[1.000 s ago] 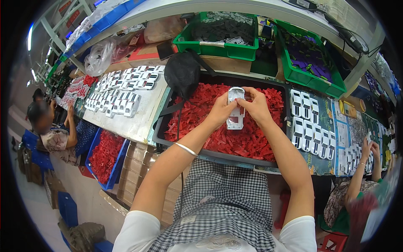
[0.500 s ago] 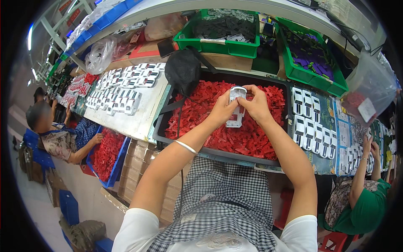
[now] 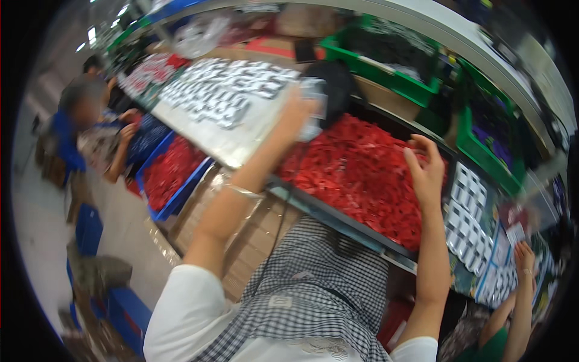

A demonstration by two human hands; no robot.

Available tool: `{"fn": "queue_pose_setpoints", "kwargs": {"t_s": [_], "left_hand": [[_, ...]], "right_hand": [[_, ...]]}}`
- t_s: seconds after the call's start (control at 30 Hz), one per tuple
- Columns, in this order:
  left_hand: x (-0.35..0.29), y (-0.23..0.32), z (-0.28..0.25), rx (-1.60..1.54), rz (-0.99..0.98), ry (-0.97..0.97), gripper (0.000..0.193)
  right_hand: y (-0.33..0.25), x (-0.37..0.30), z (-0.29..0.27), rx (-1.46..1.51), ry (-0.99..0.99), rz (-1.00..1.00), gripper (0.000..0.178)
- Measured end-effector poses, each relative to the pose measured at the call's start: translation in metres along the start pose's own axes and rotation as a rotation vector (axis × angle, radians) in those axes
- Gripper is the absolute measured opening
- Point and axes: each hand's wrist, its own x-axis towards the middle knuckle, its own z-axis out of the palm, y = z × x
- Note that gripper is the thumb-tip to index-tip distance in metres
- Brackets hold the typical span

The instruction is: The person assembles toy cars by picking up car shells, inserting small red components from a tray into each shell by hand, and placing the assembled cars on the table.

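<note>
White car shell [image 3: 315,89] grasped in fingers of left hand [image 3: 293,117], near black bag [image 3: 338,84]; right hand [image 3: 427,174] held above red pieces [image 3: 356,169] in black tray [image 3: 386,122], fingers released.

Short white sleeves [image 3: 184,301], a black-and-white checked apron [image 3: 319,271] and a silvery bangle [image 3: 244,192] are worn.

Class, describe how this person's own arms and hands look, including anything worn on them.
The left hand and right hand are bare, without gloves. The sleeves are short and white. A thin, silvery bangle circles the left forearm.
</note>
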Motion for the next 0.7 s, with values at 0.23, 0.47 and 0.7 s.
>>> {"fn": "queue_pose_setpoints", "kwargs": {"t_s": [0.23,0.47,0.7], "left_hand": [[0.004,-0.185,-0.150,1.044,0.136,0.089,0.061],[0.010,-0.201,-0.119,1.356,0.099,0.162,0.054],[0.032,-0.217,-0.137,1.311,-0.190,0.120,0.056]], "right_hand": [[-0.004,-0.047,-0.056,-0.443,0.073,-0.102,0.021],[0.065,-0.129,-0.127,-0.865,0.248,0.013,0.031],[0.069,-0.145,-0.116,-1.051,0.078,0.046,0.057]]}}
